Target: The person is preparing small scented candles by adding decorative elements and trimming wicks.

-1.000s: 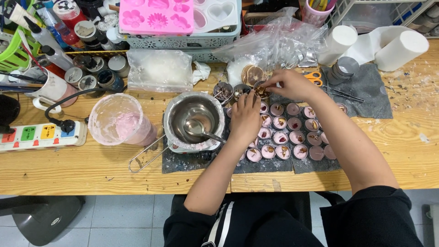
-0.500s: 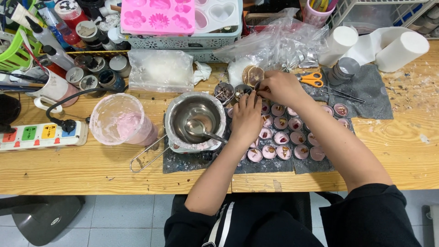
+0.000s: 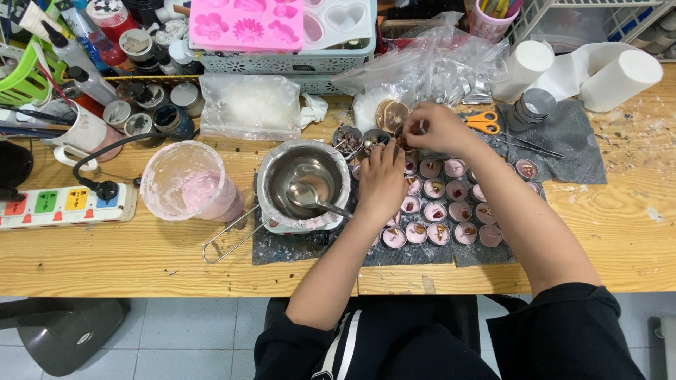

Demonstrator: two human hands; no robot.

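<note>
Head view, looking straight down at a wooden workbench [image 3: 141, 260], takes the steel melting pot [image 3: 304, 184] as the anchor for everything else. Just right of that pot lies the left hand [image 3: 382, 184], palm down, fingers held close together and pointing away from the person, resting on the near rows of small round tins [image 3: 451, 211] filled with pink wax; the hand covers several of them, so how many sit beneath it cannot be counted. Further right of the pot and a little beyond it, the right hand [image 3: 438, 130] is curled with thumb and forefinger pinched on something tiny and pale; what it is stays too small to make out. That hand hovers over a small dark bowl [image 3: 403, 138], one of a short row of little bowls just behind the pot, whose contents read only as dark bits. A spoon [image 3: 313, 198] lies in the pot, its handle pointing toward the left hand. Left of the pot stands a clear plastic cup [image 3: 189, 184] smeared with pink residue, and further left a power strip [image 3: 67, 205], cut off at the picture's edge. Behind the pot sit a clear bag of white flakes [image 3: 250, 105] and a pink silicone mould [image 3: 246, 22] on a basket, partly cropped at the top. Orange-handled scissors [image 3: 482, 121] lie right of the right hand, half hidden by the wrist.
</note>
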